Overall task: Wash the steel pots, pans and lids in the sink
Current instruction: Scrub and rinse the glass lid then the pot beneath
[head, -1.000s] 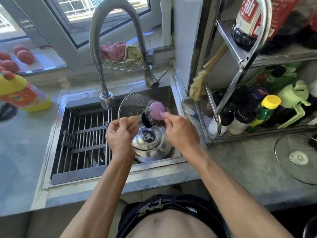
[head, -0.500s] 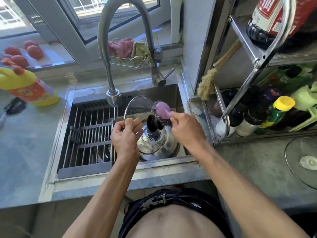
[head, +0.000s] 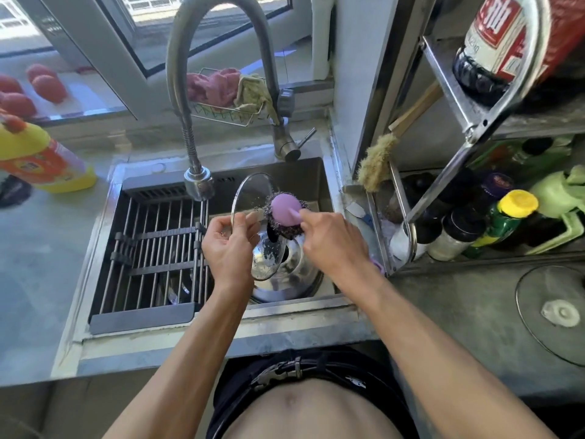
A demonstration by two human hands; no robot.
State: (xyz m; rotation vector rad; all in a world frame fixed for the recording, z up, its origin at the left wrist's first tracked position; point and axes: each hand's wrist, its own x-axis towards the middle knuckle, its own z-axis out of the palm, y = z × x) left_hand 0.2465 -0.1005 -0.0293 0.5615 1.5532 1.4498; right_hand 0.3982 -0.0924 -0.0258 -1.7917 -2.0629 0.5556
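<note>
Over the sink point(head: 221, 318) my left hand point(head: 229, 245) grips the rim of a glass lid point(head: 253, 198) with a steel edge and a black knob, held nearly on edge. My right hand point(head: 332, 245) holds a steel-wool scrubber with a pink-purple handle point(head: 285, 212) and presses it against the lid near the knob. Soap suds speckle the lower part of the lid. Below the lid a steel pot point(head: 294, 274) sits in the right half of the sink. More steel ware shows dimly under the rack.
A dark drying rack point(head: 152, 245) covers the sink's left half. The faucet point(head: 196, 182) arches over the sink. A yellow detergent bottle point(head: 41, 160) lies on the left counter. A second glass lid point(head: 557, 312) lies at right, below a steel shelf point(head: 468, 128) with bottles.
The lid has turned from nearly facing me to more edge-on. The scrubber has stayed against the lid near its knob. The view has shifted slightly.
</note>
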